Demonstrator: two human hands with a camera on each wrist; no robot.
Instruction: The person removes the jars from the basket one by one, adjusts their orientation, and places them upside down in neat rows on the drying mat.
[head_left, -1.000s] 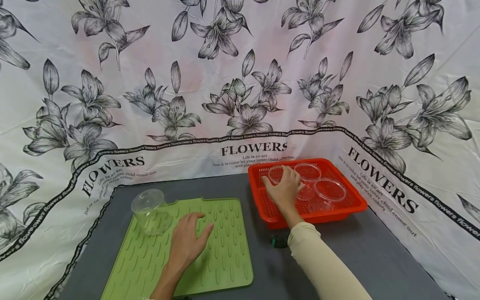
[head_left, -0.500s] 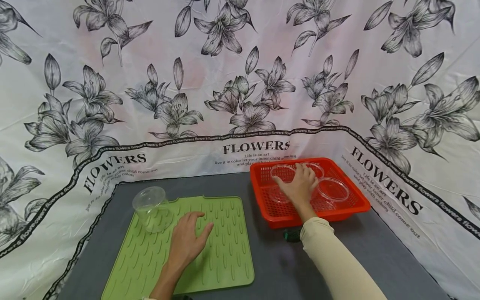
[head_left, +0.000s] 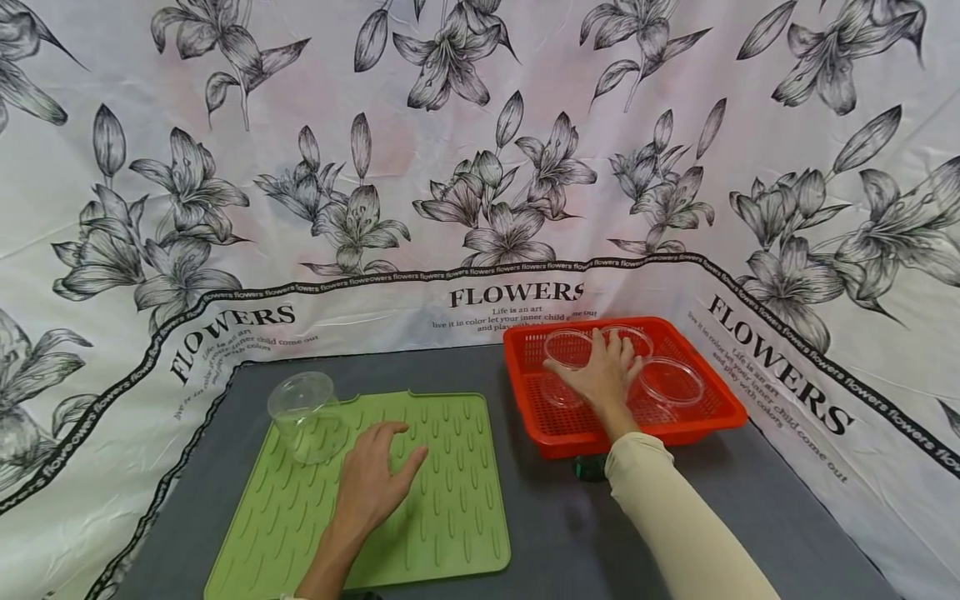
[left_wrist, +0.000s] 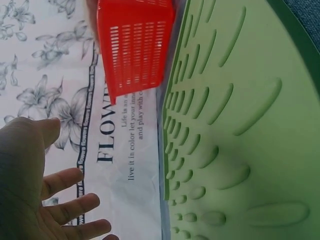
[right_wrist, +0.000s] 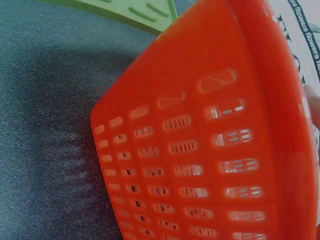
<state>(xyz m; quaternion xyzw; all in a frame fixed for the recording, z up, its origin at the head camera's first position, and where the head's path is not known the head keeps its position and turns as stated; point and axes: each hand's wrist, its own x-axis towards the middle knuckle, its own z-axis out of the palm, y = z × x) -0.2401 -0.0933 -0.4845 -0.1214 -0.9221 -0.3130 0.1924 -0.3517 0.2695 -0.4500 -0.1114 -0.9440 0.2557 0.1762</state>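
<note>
My right hand (head_left: 600, 373) reaches into the red plastic basket (head_left: 525, 417), fingers spread among clear plastic cups. One clear cup (head_left: 562, 360) stands by the thumb; another (head_left: 637, 335) is partly hidden behind the fingers. A third cup (head_left: 672, 383) stands to their right. Whether the fingertips touch a cup is hard to tell. My left hand (head_left: 375, 479) hovers over the green ridged mat (head_left: 442, 517), fingers apart and holding nothing. Near it, a single clear cup (head_left: 307, 421) stands on the mat's far left corner.
The grey table (head_left: 540, 533) lies under the mat and basket. A white cloth with printed flowers (head_left: 510, 292) hangs behind and at both sides. The basket's slotted wall (right_wrist: 200, 150) fills much of the right wrist view.
My right hand has moved right inside the basket, from over the left cup to between it and the far cup. The left hand stays in place. The view has shifted slightly.
</note>
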